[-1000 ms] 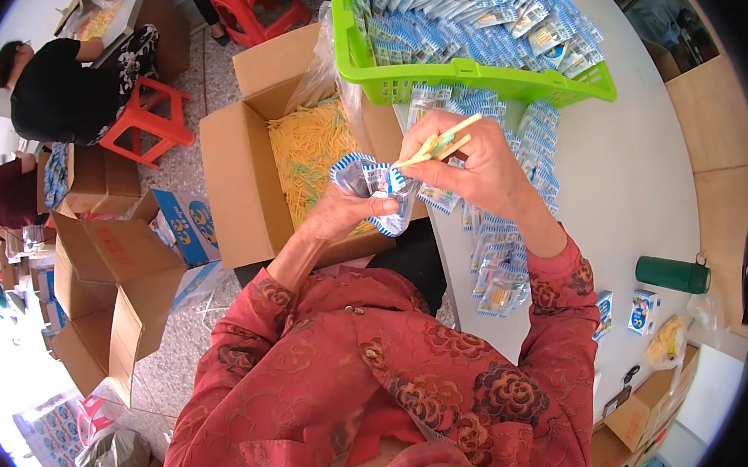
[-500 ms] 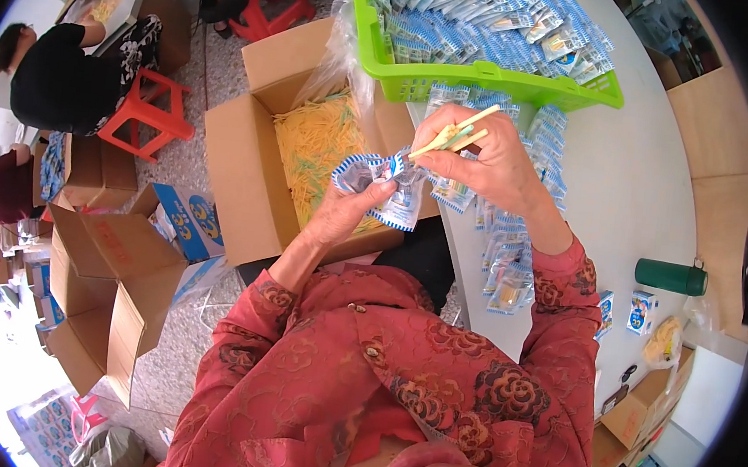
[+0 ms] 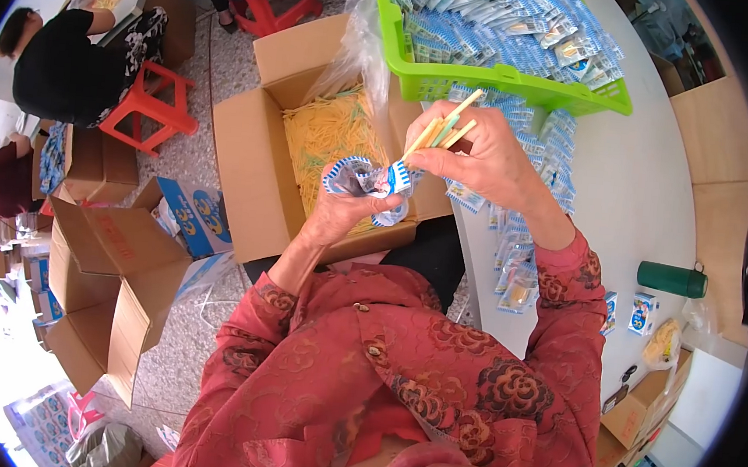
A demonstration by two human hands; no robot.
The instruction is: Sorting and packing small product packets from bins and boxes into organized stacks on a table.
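My left hand [image 3: 333, 217] is closed on small clear plastic bags [image 3: 348, 175] with blue-striped edges, which are bent and partly crumpled. Pinched in my right hand [image 3: 495, 162] are several thin yellow and pale green sticks [image 3: 440, 132]. Their lower ends meet the bags' striped edge; whether any tip is inside cannot be made out. Both hands are above the near right side of an open cardboard box [image 3: 247, 175], where loose sticks [image 3: 322, 135] of the same colours lie. Filled small packets [image 3: 514, 244] lie on the white table [image 3: 629, 179] beside my right forearm.
A green basket [image 3: 517, 87] heaped with packets stands at the table's far end. Farther right are a green bottle [image 3: 671, 279] and a small box [image 3: 642, 313]. Another open carton [image 3: 106, 239] is at left. A person in black [image 3: 62, 68] sits near a red stool [image 3: 151, 111].
The sticks in my right hand have tilted more upright, and their lower ends point toward the bags. The bags in my left hand have folded downward. The whole view has shifted slightly.
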